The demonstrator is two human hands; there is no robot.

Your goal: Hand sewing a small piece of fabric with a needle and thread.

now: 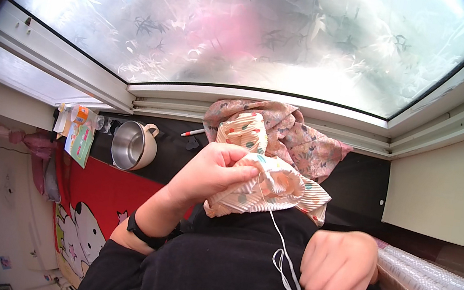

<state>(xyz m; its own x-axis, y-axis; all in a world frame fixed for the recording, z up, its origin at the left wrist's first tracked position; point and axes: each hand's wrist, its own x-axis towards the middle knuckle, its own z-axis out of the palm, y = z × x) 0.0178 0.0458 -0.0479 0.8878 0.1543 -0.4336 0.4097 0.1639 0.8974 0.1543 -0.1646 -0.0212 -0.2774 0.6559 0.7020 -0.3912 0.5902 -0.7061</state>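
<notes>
My left hand (217,170) pinches the gathered edge of a cream pleated fabric piece (232,206) with coloured spots, which lies over my lap. The fabric forms a loop with its opening turned up. From its edge near my left thumb runs a white thread (281,233), which hangs in loose loops and reaches my right hand (338,273). My right hand is closed on the thread in front of my black shirt, at the lower right. A small pale tip shows at its fingers; whether it is a needle I cannot tell.
A pink floral cloth (312,150) lies bunched against the window frame (266,98). On the dark sill stand a steel-lined pot (128,145), a red-and-white pen (193,132), a clear plastic bottle (87,117) and a booklet (79,144). A pale curtain (427,282) hangs at the right.
</notes>
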